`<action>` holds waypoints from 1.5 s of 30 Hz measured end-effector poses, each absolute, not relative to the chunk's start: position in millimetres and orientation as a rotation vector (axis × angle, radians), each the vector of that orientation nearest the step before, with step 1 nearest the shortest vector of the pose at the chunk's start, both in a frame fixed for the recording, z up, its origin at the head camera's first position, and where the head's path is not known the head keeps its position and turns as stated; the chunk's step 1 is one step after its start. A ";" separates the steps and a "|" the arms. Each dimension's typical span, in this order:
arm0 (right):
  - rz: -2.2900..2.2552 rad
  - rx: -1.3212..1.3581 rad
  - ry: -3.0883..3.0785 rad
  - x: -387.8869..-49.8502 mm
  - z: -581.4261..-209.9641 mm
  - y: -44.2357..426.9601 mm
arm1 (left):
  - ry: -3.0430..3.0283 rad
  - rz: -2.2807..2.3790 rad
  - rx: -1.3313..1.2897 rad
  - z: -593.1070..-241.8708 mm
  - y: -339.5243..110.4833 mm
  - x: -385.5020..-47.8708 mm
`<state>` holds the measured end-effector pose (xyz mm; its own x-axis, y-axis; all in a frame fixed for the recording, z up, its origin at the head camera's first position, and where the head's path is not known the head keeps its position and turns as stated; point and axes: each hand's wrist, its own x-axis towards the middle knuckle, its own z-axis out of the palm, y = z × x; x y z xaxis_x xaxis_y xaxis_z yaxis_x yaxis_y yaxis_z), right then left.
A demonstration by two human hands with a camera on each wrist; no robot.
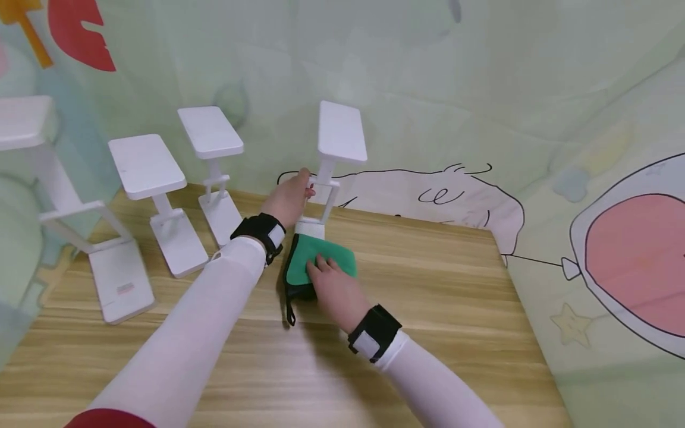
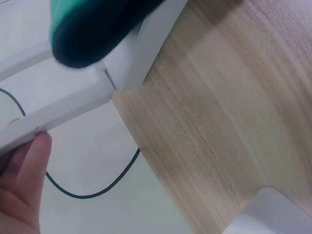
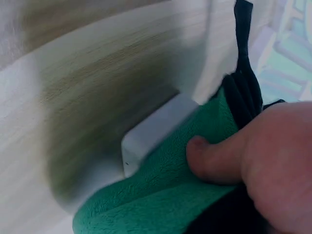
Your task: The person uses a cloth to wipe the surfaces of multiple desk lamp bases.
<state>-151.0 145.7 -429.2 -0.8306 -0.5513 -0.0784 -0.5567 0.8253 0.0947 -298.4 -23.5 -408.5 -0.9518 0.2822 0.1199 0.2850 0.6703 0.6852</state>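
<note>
The green cloth [image 1: 316, 245] is lying over the base of the white stand [image 1: 342, 132] near the table's [image 1: 439, 309] back edge, hiding most of that base. The left hand [image 1: 288, 199] is pinching the stand's upright frame, whose bar is concealing some fingertips. The right hand [image 1: 339, 294] is pressing the cloth against the base; the right-wrist view is showing its thumb but obscuring the other fingers, so I cannot tell how far this grip is closing. In the left-wrist view, the cloth is appearing dark and blurred. A black loop [image 1: 291, 312] is hanging from its near corner.

3 other stands are standing toward the table's left edge: the nearest stand [image 1: 122, 285], its panel running out of view; the middle stand [image 1: 147, 166]; and the rear stand [image 1: 210, 131], near the back edge. The left sleeve [image 1: 187, 324] is blocking part of the tabletop. A printed sheet [image 1: 428, 71] is rising behind the back edge.
</note>
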 end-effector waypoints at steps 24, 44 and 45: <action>0.230 -0.898 2.933 -117.8 -374.7 155.5 | -2.780 -1.031 -0.788 -390.6 63.1 -307.9; 0.139 -0.923 2.881 -119.3 -383.6 153.6 | -2.855 -1.097 -0.757 -382.1 87.6 -310.4; 0.132 -0.918 2.871 -120.6 -381.7 154.3 | -2.864 -1.126 -0.758 -381.1 84.2 -311.1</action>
